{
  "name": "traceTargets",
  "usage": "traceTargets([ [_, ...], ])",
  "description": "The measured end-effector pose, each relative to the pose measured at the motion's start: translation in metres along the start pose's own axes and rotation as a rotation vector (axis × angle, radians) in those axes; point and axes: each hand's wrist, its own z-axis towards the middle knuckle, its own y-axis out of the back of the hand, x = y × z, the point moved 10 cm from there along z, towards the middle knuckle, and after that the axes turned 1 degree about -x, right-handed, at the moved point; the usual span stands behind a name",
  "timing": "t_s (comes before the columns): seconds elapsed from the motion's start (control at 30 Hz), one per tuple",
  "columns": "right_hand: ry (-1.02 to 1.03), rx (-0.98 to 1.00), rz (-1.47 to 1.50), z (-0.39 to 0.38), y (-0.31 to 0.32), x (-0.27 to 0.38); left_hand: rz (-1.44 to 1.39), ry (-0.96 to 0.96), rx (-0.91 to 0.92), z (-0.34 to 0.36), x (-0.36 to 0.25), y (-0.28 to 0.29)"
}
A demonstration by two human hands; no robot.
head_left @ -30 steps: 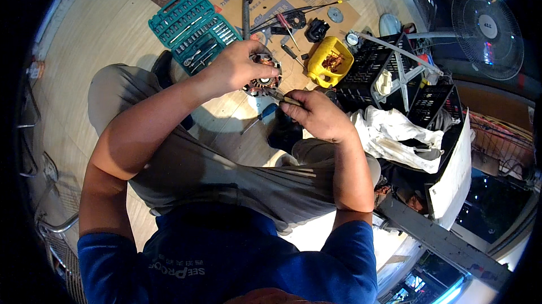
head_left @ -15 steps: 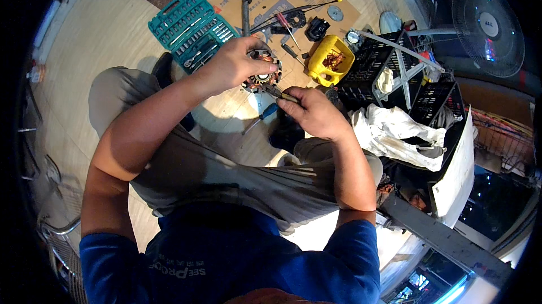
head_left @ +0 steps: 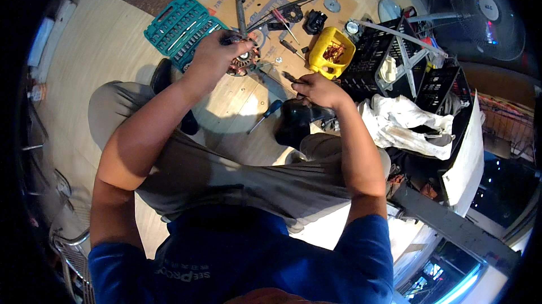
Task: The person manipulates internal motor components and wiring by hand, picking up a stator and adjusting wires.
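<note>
My left hand (head_left: 213, 55) is closed round the edge of a round motor stator (head_left: 244, 65), a ring with copper windings, held above the floor. Its fingers partly cover the ring. To the right, apart from the stator, my right hand (head_left: 323, 91) grips a pair of pliers (head_left: 291, 78); the dark jaws point up and left, and the palm hides most of the handles. Just beyond that hand stands a cut-open yellow jug (head_left: 346, 41) with scraps of copper wire (head_left: 334, 52) inside. A blue-handled screwdriver (head_left: 272, 108) lies on the floor between my legs.
A teal socket set case (head_left: 164, 35) lies open at the far left. On the cardboard (head_left: 350, 7) are a hammer (head_left: 240, 13), a red-handled screwdriver (head_left: 279, 17) and dark round parts. Black crates (head_left: 367, 50), a white cloth (head_left: 395, 114) and a fan (head_left: 488, 10) stand at right.
The pliers have come away from the stator, and my right hand has moved right and slightly up toward the yellow jug. My left hand has shifted left with the stator.
</note>
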Motion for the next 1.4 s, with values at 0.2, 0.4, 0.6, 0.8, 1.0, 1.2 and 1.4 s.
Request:
traceTargets([
  [0.2, -0.066, 0.000, -0.525, 0.150, -0.071, -0.122, -0.004, 0.071, -0.002, 0.006, 0.017, 0.006],
  [0.4, 0.018, -0.519, 0.075, 0.227, -0.067, -0.168, 0.076, 0.108, 0.017, 0.019, 0.033, 0.017],
  [0.6, -0.189, -0.670, 0.094, 0.221, -0.035, -0.192, 0.108, 0.107, 0.034, 0.035, 0.058, 0.039],
  [0.8, -0.223, -0.382, -0.361, 0.204, -0.032, -0.144, 0.030, 0.266, 0.017, 0.079, 0.117, 0.083],
  [1.0, 0.231, -0.192, -0.447, 0.083, 0.050, -0.038, -0.170, 0.337, -0.078, 0.156, 0.217, 0.126],
  [1.2, -0.060, -0.869, -0.049, -0.242, 0.177, -0.078, 0.076, 0.468, -0.017, 0.198, 0.308, 0.202],
  [1.4, -0.292, -1.190, 0.171, -0.409, 0.031, -0.239, 1.567, -0.337, 0.281, 0.201, 0.277, 0.208],
])
